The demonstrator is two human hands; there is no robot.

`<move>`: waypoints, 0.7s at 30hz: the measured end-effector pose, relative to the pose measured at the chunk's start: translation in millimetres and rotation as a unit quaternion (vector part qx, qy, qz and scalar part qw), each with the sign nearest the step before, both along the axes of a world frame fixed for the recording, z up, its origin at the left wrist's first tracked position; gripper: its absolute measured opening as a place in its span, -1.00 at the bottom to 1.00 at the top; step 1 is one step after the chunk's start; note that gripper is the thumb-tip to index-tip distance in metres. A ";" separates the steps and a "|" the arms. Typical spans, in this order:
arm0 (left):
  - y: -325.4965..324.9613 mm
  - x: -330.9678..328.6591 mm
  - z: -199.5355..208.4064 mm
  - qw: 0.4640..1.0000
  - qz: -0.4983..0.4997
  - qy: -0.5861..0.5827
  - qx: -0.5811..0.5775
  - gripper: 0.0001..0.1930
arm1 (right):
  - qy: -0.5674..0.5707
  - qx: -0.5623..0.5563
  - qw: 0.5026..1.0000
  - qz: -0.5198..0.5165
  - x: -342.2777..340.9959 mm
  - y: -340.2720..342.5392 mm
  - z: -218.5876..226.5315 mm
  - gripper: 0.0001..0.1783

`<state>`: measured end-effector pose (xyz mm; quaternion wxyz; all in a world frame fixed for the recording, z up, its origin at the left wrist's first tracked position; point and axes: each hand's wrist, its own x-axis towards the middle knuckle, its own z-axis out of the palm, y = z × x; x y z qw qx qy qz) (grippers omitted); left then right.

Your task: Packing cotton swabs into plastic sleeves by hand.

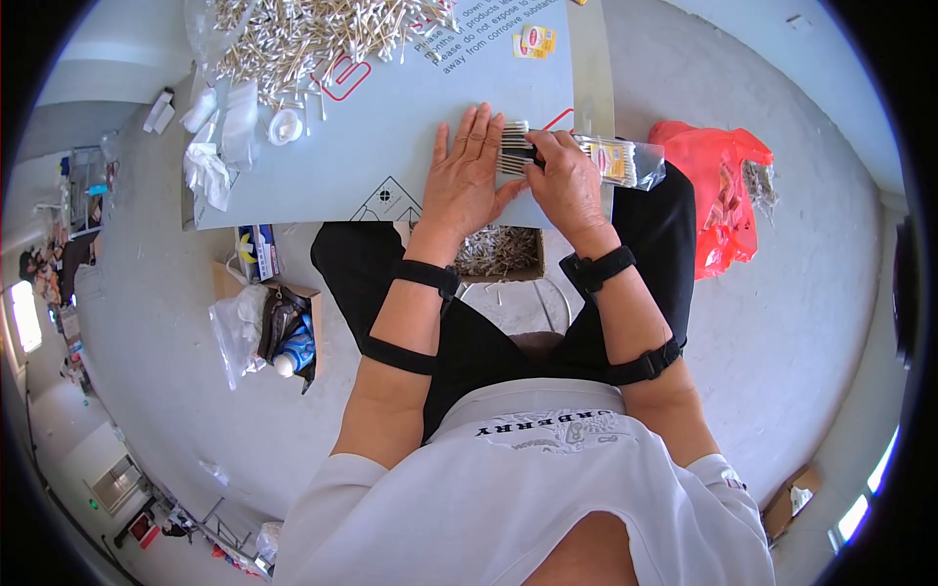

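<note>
The grey board [391,137] lies flat like a table across the person's lap. At its far end sits a big heap of cotton swabs [313,34]. At its near edge, the left hand [467,176] lies open and flat, pressing against a bunch of swabs [513,148]. The right hand [565,181] is closed on that bunch, which goes into a clear bag [625,161]. It is best to keep the tips even and push slowly.

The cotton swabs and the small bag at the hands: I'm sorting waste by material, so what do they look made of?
The cotton swabs under the left hand look like pale wooden or paper sticks with white cotton tips; too small to tell which. The small bag held by the right hand looks like thin clear glossy plastic film: swabs show through it and it crinkles.
</note>
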<state>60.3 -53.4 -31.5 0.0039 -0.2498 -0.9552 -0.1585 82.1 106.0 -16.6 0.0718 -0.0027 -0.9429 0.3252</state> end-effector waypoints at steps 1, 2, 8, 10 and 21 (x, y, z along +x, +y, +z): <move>0.2 -0.3 0.0 1.000 0.000 0.000 0.002 -0.08 | 0.000 0.000 1.000 0.000 -0.1 0.3 -0.3 -0.60; 0.4 -0.4 0.1 1.000 0.000 0.000 0.002 -0.08 | -0.004 0.001 1.000 0.000 -0.2 0.8 -0.9 -0.59; -0.1 -0.1 0.1 1.000 0.002 -0.004 0.010 -0.08 | -0.007 -0.004 1.000 0.001 -0.7 -0.3 0.5 -0.55; -0.2 0.1 0.0 1.000 0.001 -0.004 0.010 -0.08 | -0.004 -0.004 1.000 0.000 -0.9 0.0 0.4 -0.54; -1.9 1.6 -4.7 1.000 -0.002 0.002 0.004 -0.07 | -0.045 -0.028 0.998 0.022 -8.1 5.3 8.4 -0.49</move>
